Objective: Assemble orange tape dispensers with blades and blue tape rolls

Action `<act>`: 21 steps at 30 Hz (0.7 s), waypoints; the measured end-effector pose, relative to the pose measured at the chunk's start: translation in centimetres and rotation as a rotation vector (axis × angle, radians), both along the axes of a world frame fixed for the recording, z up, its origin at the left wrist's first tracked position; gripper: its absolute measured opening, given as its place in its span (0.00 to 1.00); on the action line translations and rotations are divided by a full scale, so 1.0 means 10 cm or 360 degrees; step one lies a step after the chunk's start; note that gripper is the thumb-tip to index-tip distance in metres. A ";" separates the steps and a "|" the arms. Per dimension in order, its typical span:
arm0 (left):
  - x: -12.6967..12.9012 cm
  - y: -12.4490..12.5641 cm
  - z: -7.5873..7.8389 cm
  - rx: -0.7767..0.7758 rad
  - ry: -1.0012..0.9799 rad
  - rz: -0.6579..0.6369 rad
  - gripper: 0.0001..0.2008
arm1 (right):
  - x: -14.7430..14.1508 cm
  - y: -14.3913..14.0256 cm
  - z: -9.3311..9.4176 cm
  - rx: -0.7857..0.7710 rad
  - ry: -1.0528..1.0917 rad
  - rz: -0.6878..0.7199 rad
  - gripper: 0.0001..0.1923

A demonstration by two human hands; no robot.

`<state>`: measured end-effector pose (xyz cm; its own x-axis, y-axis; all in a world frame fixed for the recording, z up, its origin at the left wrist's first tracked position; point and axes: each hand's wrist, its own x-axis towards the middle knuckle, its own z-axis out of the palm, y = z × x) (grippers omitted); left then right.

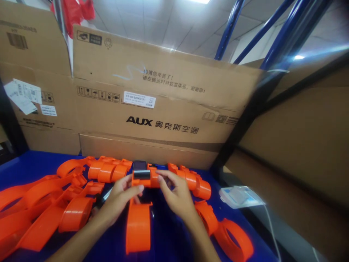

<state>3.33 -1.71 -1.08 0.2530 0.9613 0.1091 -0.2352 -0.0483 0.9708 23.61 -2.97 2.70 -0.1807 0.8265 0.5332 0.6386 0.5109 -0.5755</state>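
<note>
Both of my hands hold one orange plastic tape dispenser above the blue table. My left hand grips its upper left side, thumb laid across the top. My right hand grips its upper right end, fingers curled over the edge. At the dispenser's top sits a dark metal blade piece, between my fingertips. The dispenser's broad orange body hangs down toward me between my wrists.
Several more orange dispensers lie in a heap at the left, in a row behind my hands and at the right. Large cardboard boxes stand behind. A white packet lies at the table's right edge, by a blue rack post.
</note>
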 end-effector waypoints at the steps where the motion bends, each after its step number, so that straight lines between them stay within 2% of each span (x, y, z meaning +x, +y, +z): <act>1: -0.01 0.00 0.00 -0.0030 -0.0006 0.0006 0.14 | 0.04 -0.01 0.02 -0.0103 -0.0166 -0.0112 0.12; 5: -0.02 -0.01 0.01 -0.0115 -0.0073 0.0005 0.09 | 0.11 -0.05 0.06 -0.0466 -0.0864 -0.0433 0.06; 8: -0.02 -0.03 0.04 -0.0127 -0.0092 0.0009 0.09 | 0.11 -0.08 0.06 -0.0658 -0.1118 -0.0530 0.10; 12: -0.02 -0.02 0.02 -0.0119 -0.0094 -0.0013 0.10 | 0.10 -0.08 0.04 -0.0811 -0.1231 -0.0581 0.16; 17: -0.03 0.00 0.01 -0.0105 -0.0089 -0.0043 0.10 | 0.10 -0.07 0.01 -0.0865 -0.1249 -0.0544 0.15; 21: -0.02 -0.01 0.03 -0.0097 -0.0088 -0.0027 0.10 | 0.12 -0.08 0.01 -0.0890 -0.1256 -0.0500 0.18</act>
<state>3.13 -1.82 -0.77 0.2646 0.9622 0.0648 -0.2889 0.0150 0.9572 24.78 -3.76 2.84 -0.0455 0.9915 -0.1220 0.9985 0.0413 -0.0364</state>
